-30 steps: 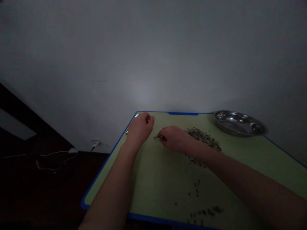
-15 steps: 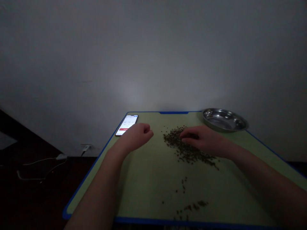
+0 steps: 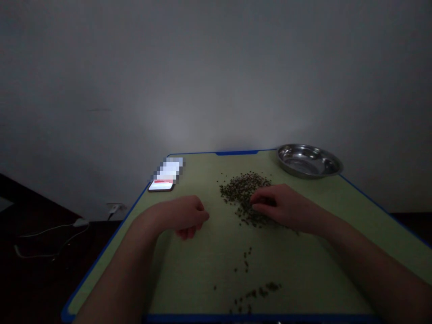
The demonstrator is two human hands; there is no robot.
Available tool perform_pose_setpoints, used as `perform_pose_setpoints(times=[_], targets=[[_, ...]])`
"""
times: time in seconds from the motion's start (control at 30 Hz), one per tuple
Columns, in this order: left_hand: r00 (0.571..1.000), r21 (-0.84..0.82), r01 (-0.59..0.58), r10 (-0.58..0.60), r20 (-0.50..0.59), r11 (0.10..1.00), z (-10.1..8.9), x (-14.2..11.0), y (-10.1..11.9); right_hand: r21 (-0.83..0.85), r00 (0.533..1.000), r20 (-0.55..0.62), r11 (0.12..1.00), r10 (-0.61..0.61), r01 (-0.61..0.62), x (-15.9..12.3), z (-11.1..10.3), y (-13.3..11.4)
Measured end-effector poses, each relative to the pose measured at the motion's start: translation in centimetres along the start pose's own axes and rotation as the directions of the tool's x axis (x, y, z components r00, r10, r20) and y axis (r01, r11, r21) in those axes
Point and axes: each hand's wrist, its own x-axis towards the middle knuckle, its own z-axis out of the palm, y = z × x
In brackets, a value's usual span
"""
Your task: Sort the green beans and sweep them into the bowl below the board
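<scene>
My left hand [image 3: 187, 215] hovers over the left part of the table, its fingers curled in with thumb and forefinger pressed together. What it holds, if anything, is hidden. My right hand [image 3: 281, 204] reaches into the right side of a pile of small dark seed-like grains [image 3: 239, 189]. Its thumb and fingertips come close together at the grains, and whatever is between them is too small to make out. Several stray grains [image 3: 259, 291] lie in a loose trail nearer the front edge.
A shallow steel bowl [image 3: 308, 162] stands at the back right of the pale green table [image 3: 192, 279] with a blue rim. A phone [image 3: 165, 175] with a lit screen lies at the back left. The wall rises behind; cables [image 3: 47, 255] and a plug are down left.
My right hand has moved right, from beside the left hand with a small shiny thing at its fingertips to the grain pile. My left hand has drawn back toward me, uncovering the phone.
</scene>
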Motion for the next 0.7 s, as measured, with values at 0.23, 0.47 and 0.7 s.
perform_pose_setpoints(times=[0.23, 0.47, 0.7], targets=[[0.999, -0.017, 0.026, -0.026, 0.04, 1.0, 0.16, -0.11, 0.45, -0.079, 0.999, 0.04, 0.997, -0.019, 0.022, -0.05, 0.24, 0.14], [1.0, 0.024, 0.007, -0.008, 0.028, 1.0, 0.2, 0.05, 0.46, -0.117, 1.0, 0.025, 0.993, 0.002, 0.001, -0.01, 0.3, 0.48], [0.999, -0.003, 0.004, -0.004, 0.044, 1.0, 0.21, 0.11, 0.34, -0.232, 0.999, -0.011, 0.972, 0.03, -0.032, 0.06, 0.06, 0.82]])
